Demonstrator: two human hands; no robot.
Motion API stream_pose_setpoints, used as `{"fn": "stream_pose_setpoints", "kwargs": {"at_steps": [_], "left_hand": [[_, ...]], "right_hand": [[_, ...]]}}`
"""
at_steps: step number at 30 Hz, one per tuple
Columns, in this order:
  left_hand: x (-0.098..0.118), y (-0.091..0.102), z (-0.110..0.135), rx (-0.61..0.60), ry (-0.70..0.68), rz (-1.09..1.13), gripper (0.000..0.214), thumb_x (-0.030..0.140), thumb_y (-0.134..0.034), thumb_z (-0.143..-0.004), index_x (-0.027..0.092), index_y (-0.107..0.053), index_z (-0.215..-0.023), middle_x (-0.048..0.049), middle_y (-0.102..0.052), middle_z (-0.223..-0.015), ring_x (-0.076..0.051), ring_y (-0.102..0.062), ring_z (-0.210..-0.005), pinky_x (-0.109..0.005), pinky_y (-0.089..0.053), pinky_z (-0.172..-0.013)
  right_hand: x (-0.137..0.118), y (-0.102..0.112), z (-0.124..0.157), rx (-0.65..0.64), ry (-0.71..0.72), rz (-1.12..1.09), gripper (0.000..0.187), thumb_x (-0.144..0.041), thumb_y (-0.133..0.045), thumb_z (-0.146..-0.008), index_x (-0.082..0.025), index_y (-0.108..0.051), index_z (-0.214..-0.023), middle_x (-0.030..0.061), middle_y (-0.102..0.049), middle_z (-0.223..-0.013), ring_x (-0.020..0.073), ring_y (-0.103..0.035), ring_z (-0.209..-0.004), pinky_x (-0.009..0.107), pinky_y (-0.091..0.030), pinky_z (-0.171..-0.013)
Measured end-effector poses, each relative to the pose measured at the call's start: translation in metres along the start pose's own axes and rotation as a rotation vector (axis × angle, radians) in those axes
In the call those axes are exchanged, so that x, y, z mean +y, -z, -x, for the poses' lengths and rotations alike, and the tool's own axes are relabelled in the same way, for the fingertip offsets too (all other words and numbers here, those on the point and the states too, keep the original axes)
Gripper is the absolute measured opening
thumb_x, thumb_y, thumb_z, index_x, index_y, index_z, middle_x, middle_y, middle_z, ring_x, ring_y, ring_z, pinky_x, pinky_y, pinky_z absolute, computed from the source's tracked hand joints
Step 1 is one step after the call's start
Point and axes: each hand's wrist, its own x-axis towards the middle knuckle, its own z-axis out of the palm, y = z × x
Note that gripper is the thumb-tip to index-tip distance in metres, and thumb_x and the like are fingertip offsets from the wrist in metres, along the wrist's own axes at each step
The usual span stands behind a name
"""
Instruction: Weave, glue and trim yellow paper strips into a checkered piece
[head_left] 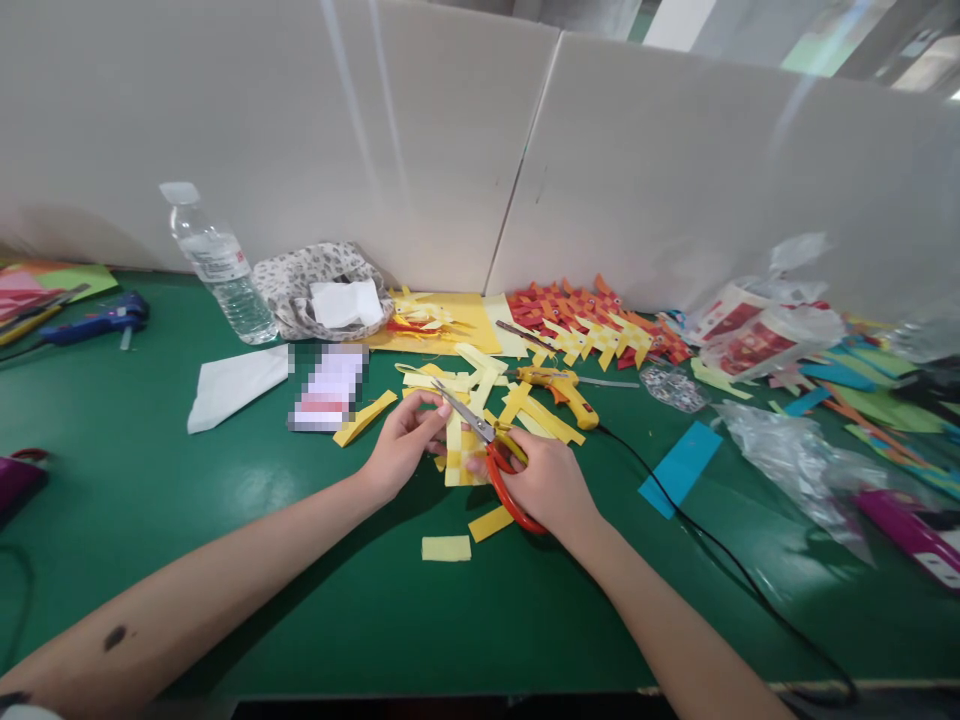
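Observation:
My right hand [551, 485] is closed on red-handled scissors [501, 462], whose blades point up and left across a woven piece of yellow paper strips [459, 455]. My left hand [405, 440] pinches that woven piece at its left edge, just above the green table [225, 520]. Loose yellow strips [365, 417] and cut-off bits [446, 547] lie around both hands.
A yellow glue gun [561, 390] with a black cord lies just behind my hands. Finished orange and yellow woven pieces [592, 320] are piled at the back. A water bottle [216, 265], a fabric pouch [322, 290], a white tissue [232, 385], a blue card [680, 467] and plastic bags [795, 450] stand about. White partitions rise behind.

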Motion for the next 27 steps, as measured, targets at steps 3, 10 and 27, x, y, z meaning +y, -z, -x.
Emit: {"fn": "stream_pose_setpoints", "kwargs": {"at_steps": [3, 10, 27], "left_hand": [[-0.0010, -0.0010, 0.0015, -0.025, -0.016, -0.044, 0.028, 0.042, -0.066, -0.076, 0.020, -0.050, -0.082, 0.0054, -0.060, -0.060, -0.007, -0.055, -0.052, -0.017, -0.045, -0.051], [-0.0014, -0.0029, 0.0023, -0.032, -0.003, -0.090, 0.029, 0.045, -0.067, -0.074, 0.020, -0.052, -0.082, 0.0043, -0.060, -0.060, -0.009, -0.057, -0.053, -0.018, -0.045, -0.051], [-0.0019, -0.0027, -0.0002, 0.027, -0.015, -0.081, 0.031, 0.044, -0.068, -0.073, 0.019, -0.054, -0.084, 0.0039, -0.061, -0.063, -0.008, -0.057, -0.054, -0.018, -0.048, -0.052]], "right_hand": [[-0.0004, 0.0016, 0.0007, -0.025, 0.005, 0.040, 0.036, -0.056, -0.055, -0.072, -0.022, -0.047, -0.065, -0.0030, -0.050, -0.054, 0.0112, -0.041, -0.049, 0.023, -0.028, -0.047], [-0.0012, 0.0044, 0.0008, -0.013, 0.004, 0.010, 0.038, -0.058, -0.054, -0.072, -0.021, -0.051, -0.062, -0.0019, -0.051, -0.050, 0.0128, -0.046, -0.049, 0.024, -0.030, -0.048], [-0.0016, 0.0021, -0.0003, -0.033, 0.055, 0.208, 0.047, -0.059, -0.047, -0.078, -0.015, -0.054, -0.095, 0.0110, -0.064, -0.090, 0.0247, -0.061, -0.081, 0.030, -0.038, -0.059]]}}
